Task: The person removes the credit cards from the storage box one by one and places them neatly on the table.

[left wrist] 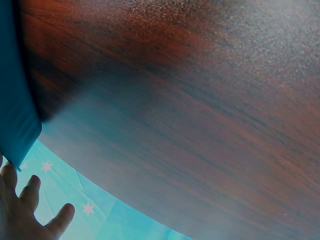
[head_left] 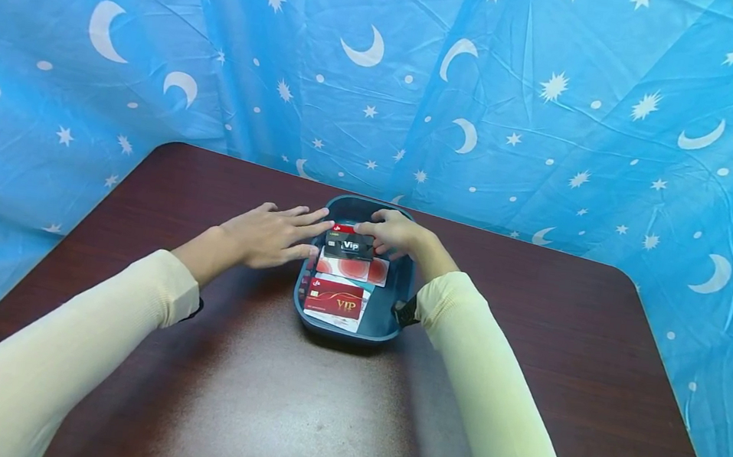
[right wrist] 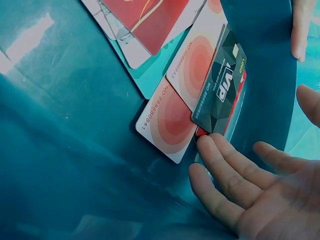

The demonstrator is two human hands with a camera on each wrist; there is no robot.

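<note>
A dark blue-green tray holds several loose plastic cards. Near its far end lies a black VIP card over a red card. White cards with red circles lie below them, and a red VIP card tops others at the near end. My left hand spreads its straight fingers at the tray's left rim. Inside the tray, my right hand has its fingertips against the edge of the black and red cards. In the right wrist view those fingers look extended, pinching nothing visible.
The tray stands on a dark brown wooden table, close to its far edge. A blue curtain with white moons and stars hangs behind and around the table. A dark object sits by the right wrist at the tray's right rim.
</note>
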